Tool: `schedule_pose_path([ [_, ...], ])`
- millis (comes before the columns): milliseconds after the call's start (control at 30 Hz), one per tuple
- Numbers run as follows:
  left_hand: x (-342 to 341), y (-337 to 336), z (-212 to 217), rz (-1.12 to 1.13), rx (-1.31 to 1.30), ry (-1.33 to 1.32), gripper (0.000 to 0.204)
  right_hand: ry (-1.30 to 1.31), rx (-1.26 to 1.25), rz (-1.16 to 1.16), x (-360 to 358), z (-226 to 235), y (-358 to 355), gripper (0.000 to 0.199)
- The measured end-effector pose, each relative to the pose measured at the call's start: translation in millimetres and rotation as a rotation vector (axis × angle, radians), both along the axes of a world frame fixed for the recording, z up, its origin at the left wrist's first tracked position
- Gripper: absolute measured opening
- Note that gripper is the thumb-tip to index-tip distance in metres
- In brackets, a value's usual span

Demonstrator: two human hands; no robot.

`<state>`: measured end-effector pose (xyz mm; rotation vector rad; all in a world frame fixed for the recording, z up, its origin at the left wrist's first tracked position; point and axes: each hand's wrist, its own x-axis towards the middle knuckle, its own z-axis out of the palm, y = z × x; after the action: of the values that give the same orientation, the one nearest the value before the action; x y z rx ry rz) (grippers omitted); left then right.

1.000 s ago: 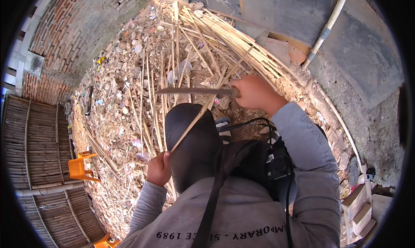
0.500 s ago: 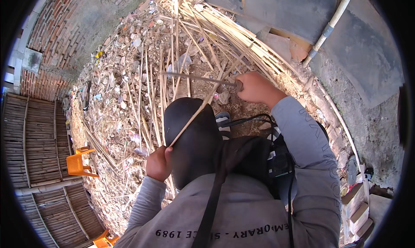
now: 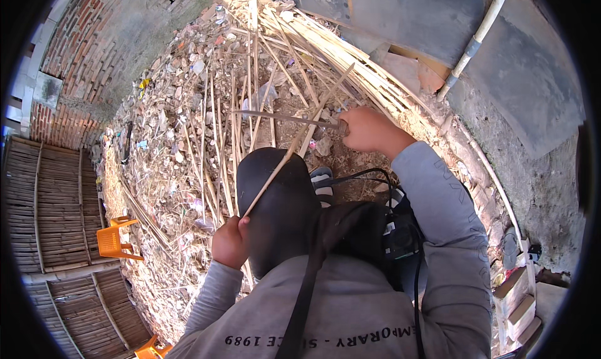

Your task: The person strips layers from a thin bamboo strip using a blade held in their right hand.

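The left hand (image 3: 230, 242) is curled closed, thumb and fingers pinching the near end of a pale split strip (image 3: 268, 182) that slants forward across the dark-clad knee (image 3: 282, 202). Farther out, the right hand (image 3: 369, 132) is wrapped tightly round the handle of a long knife (image 3: 272, 115), its blade crossing the strip, though contact is unclear; beyond lie more strips (image 3: 325, 40) on littered ground (image 3: 169, 146), before a brick wall (image 3: 78, 65).
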<state>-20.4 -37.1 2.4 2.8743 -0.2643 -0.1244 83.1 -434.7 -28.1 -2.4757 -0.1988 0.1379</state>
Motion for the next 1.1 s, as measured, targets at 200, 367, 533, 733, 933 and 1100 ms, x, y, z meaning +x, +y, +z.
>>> schedule_pose_path([
  [200, 4, -7, 2, -0.025, 0.055, -0.027, 0.045, 0.015, 0.061, -0.192, 15, -34, -33, 0.023],
  [367, 8, 1, 16, -0.042, 0.065, 0.023, 0.042, 0.015, -0.045, -0.064, 7, -22, -23, 0.026],
  [533, 7, -2, -2, -0.026, 0.001, -0.017, 0.044, 0.035, 0.003, 0.005, 5, -7, -8, 0.029],
  [733, 5, 2, -6, -0.006, -0.061, 0.049, 0.045, -0.073, 0.020, -0.028, 4, 12, -9, 0.031],
  [933, 5, 1, -11, 0.003, -0.122, 0.050, 0.047, -0.317, -0.107, -0.019, -4, 26, -24, 0.042],
  [1100, 6, 0, -11, 0.004, -0.108, 0.053, 0.047, -0.182, -0.203, -0.076, -7, 35, -20, 0.039],
])
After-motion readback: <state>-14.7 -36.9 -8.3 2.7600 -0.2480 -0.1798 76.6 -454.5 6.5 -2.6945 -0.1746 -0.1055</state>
